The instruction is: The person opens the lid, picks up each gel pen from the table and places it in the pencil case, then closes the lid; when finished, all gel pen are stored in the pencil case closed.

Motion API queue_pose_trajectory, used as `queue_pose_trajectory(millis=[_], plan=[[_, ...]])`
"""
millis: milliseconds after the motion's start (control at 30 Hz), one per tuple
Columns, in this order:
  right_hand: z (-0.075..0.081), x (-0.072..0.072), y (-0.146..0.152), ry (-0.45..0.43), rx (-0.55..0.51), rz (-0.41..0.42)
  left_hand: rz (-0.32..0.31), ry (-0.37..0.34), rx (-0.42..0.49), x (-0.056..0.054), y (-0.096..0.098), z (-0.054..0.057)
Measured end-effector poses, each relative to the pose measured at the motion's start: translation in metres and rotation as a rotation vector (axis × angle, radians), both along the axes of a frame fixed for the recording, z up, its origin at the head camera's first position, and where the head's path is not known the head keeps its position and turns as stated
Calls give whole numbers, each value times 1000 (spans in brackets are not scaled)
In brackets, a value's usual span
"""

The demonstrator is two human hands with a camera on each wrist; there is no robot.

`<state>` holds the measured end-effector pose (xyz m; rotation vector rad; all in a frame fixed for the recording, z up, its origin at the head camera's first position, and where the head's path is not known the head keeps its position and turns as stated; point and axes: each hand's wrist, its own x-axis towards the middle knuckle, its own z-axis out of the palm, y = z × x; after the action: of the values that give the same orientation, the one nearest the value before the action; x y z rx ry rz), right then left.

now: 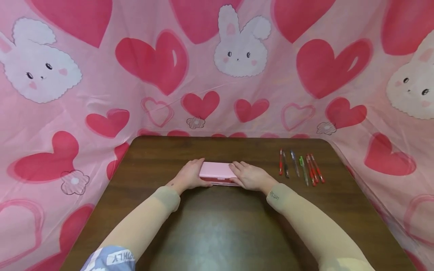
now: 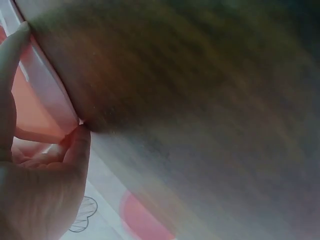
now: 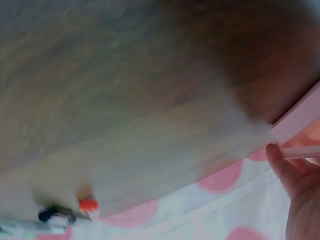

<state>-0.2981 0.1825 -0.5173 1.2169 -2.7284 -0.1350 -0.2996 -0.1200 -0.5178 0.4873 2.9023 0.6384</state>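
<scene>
A pink rectangular case (image 1: 218, 170) lies on the brown table, its long side facing the person. A red strip shows along its front, between the lid and the base. The left hand (image 1: 190, 175) grips the left end, thumb at the front corner and fingers toward the back. At the other end the right hand (image 1: 251, 177) holds the case, its fingers over the top and its thumb at the front edge. In the left wrist view, the left hand's thumb and fingers span the pink case (image 2: 52, 95), with a red-orange surface between its pale edges.
Several pens lie side by side on the table to the right, among them a green-capped pen (image 1: 304, 171), a blue pen (image 1: 294, 162) and a red pen (image 1: 280, 162). Pink fabric (image 1: 203, 81) with hearts and rabbits hangs behind the table (image 1: 217, 226) and at its sides.
</scene>
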Motion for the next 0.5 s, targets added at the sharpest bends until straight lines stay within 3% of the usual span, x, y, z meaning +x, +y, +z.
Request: queue_pose_trajectory(millis=[233,500], plan=[[0,2,6,-46,-179,-30,3,-27,62,-1,-7,-3],[0,-1,13,35,-466,-15,-3,-55,161,1,-14,0]])
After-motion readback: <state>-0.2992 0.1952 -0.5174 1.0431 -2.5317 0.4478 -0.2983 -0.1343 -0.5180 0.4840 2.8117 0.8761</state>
